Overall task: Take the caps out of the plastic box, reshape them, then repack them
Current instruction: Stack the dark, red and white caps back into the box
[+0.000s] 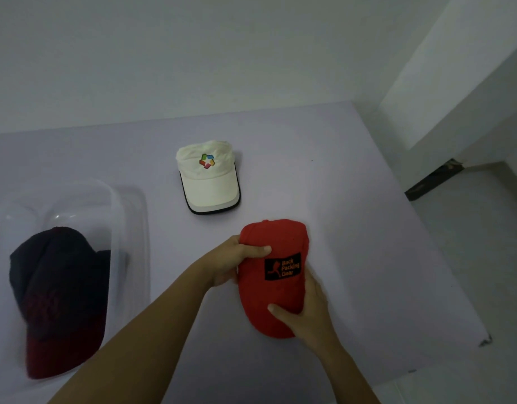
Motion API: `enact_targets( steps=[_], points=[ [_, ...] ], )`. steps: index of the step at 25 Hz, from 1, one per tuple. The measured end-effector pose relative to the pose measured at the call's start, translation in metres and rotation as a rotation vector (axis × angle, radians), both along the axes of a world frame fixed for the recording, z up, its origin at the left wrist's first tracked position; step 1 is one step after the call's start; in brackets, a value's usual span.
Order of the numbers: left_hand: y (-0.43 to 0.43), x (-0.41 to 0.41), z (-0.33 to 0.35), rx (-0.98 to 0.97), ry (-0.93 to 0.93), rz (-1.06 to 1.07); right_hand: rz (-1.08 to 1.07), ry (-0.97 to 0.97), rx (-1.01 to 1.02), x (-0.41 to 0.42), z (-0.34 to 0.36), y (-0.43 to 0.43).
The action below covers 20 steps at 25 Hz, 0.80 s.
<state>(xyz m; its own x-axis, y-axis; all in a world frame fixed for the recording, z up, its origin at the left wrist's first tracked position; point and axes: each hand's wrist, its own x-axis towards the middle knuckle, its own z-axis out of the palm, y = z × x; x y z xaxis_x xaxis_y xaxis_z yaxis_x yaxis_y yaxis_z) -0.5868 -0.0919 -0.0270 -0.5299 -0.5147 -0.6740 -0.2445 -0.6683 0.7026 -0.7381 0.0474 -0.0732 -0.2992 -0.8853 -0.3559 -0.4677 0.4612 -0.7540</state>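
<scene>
A pale lilac counter (324, 170) meets a white wall. At its left, a clear plastic box (129, 228) holds a dark cap (56, 287). A white cap (209, 182) lies mid-counter. Nearer, the left hand (236, 263) and right hand (306, 313) grip a red cap (274, 240).

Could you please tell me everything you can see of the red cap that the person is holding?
The red cap looks like soft fabric, with a black patch reading "Back Packing Gear" and a running figure in orange. It lies crumpled just above the pale table, brim toward the person. The left hand grips its left side, thumb on top; the right hand holds its near right edge. It sits below the white cap, apart from it.
</scene>
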Motion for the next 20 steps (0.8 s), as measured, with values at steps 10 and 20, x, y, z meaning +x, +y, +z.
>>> enact_targets(
  steps=[10, 20],
  points=[
    [-0.034, 0.121, 0.092, -0.354, 0.123, 0.065, -0.01, -0.123, -0.231, 0.103, 0.085, -0.024],
    [-0.075, 0.329, 0.175, -0.706, 0.051, 0.356, 0.4, -0.138, -0.126, 0.266, 0.09, -0.069]
  ],
)
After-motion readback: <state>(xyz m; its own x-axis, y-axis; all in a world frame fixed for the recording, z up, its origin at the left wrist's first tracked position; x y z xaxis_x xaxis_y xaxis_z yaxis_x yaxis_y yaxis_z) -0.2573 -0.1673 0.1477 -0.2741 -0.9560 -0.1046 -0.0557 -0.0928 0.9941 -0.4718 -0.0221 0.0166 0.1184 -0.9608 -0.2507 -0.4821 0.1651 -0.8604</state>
